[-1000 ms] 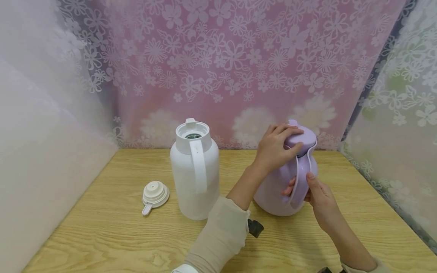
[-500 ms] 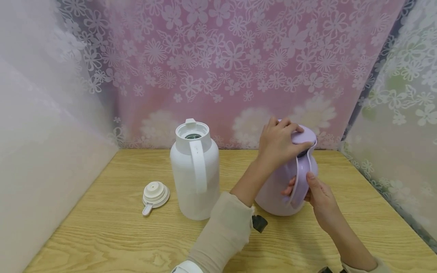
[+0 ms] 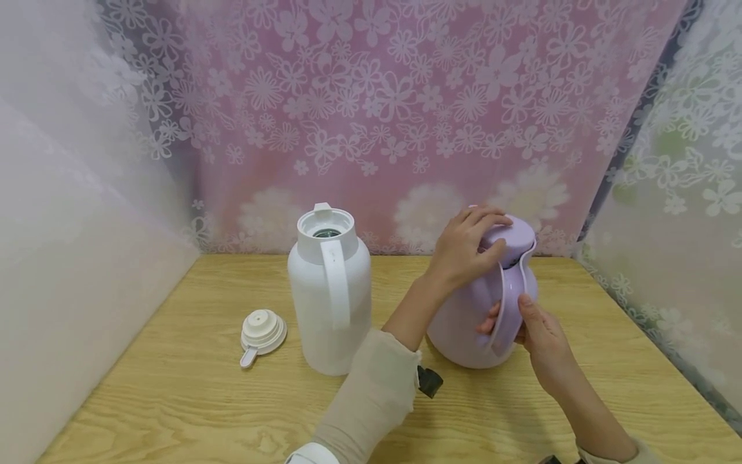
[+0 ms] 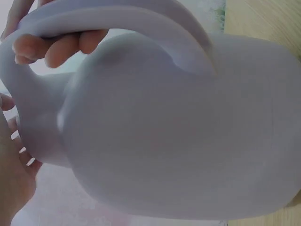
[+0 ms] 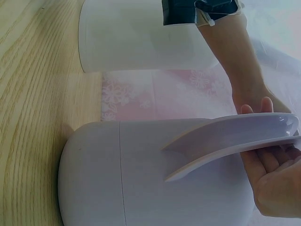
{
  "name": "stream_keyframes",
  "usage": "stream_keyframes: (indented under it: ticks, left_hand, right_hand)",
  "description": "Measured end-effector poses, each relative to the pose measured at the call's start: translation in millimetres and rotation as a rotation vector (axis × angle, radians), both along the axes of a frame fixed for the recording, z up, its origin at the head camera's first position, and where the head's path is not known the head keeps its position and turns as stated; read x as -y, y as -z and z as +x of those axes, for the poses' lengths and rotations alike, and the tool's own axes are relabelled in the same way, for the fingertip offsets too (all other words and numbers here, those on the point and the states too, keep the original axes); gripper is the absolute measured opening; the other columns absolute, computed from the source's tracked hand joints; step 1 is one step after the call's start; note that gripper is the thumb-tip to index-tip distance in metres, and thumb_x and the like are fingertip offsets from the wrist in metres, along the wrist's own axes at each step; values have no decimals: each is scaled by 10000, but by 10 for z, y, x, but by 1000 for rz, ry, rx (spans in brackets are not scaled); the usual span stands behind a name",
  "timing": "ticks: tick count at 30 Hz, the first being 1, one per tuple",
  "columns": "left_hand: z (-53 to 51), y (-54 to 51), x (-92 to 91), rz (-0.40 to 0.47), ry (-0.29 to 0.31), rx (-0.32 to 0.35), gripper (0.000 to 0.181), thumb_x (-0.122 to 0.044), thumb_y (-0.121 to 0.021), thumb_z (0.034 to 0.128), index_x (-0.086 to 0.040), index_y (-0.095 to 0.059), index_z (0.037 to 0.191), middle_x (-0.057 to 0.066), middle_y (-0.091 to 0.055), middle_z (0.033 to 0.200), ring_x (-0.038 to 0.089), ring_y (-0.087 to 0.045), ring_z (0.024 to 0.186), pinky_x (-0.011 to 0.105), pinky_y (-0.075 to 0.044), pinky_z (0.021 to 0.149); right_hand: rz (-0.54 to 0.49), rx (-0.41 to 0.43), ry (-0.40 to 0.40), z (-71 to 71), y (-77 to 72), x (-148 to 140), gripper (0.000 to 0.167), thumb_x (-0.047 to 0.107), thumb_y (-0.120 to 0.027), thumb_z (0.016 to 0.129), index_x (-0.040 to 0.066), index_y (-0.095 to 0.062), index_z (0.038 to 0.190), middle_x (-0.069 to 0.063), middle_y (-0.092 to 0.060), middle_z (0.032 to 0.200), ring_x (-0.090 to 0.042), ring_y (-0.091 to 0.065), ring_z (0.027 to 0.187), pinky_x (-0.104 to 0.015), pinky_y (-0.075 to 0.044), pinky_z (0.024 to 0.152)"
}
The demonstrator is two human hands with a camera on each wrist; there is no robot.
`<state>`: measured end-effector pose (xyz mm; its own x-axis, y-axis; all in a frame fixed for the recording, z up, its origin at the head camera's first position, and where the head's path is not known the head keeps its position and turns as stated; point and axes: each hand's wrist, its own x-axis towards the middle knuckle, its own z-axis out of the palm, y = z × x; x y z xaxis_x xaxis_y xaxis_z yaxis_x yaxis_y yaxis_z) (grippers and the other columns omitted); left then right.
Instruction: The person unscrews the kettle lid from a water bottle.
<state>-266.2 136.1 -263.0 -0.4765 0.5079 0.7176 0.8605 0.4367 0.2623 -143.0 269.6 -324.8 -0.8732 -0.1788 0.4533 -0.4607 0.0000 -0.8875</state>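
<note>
A lilac thermos jug [image 3: 458,328] stands on the right of the table, tipped slightly, in the head view. My left hand [image 3: 464,248] grips its round lilac lid [image 3: 518,233], thumb on the near side and fingers over the far side. My right hand [image 3: 545,341] holds the jug's handle [image 3: 511,309], its fingers passed through the loop. In the right wrist view that handle [image 5: 225,136] shows with the right hand's fingers around it. A white thermos jug [image 3: 330,303] stands lidless beside it, its mouth uncovered. Its white stopper [image 3: 263,330] lies to the left on the table.
The wooden table [image 3: 174,399] is enclosed by a pink floral backdrop [image 3: 371,129] and pale side sheets. My left forearm's sleeve [image 3: 371,393] passes close in front of the white jug. A black strap piece [image 3: 430,381] hangs at the left wrist.
My left hand turned on the lid toward the right, then swung back left with the thumb. The right hand keeps its hold on the handle. The white jug and stopper stay put.
</note>
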Motion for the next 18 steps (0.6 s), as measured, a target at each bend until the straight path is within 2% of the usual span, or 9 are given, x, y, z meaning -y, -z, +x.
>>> stream_keyframes:
  ticks: [4, 6, 12, 18]
  left_hand:
    - [-25, -2, 44, -33, 66, 124, 344, -235, -493, 906, -203, -561, 1241, -78, -468, 1325, 13, -275, 1265, 125, -165, 998]
    - [-29, -11, 57, -39, 80, 145, 349, -224, -490, 913, -209, -554, 1255, -85, -455, 1339, 3, -256, 1271, 126, -160, 1000]
    - [-8, 4, 80, -41, 66, 116, 347, -259, -531, 920, -218, -557, 1263, -80, -456, 1342, 48, -299, 1253, 163, -211, 1001]
    - [40, -14, 65, -68, -22, 88, 365, -358, -556, 906, -253, -565, 1256, -101, -471, 1313, 52, -343, 1196, 162, -272, 957]
  right_hand:
    - [3, -8, -10, -6, 6, -4, 461, 185, -170, 1034, -58, -560, 997, -92, -665, 842, -200, -646, 805, -274, -484, 725]
    - [6, -12, -16, -12, 3, -7, 462, 186, -167, 1034, -63, -555, 998, -92, -664, 845, -199, -645, 808, -274, -483, 728]
    - [7, -10, -14, -8, 7, -3, 463, 187, -169, 1034, -75, -550, 1001, -101, -664, 846, -204, -645, 811, -279, -486, 725]
    - [18, 3, -3, -2, 4, 0, 458, 199, -173, 1034, -38, -563, 999, -86, -668, 843, -203, -646, 813, -281, -487, 723]
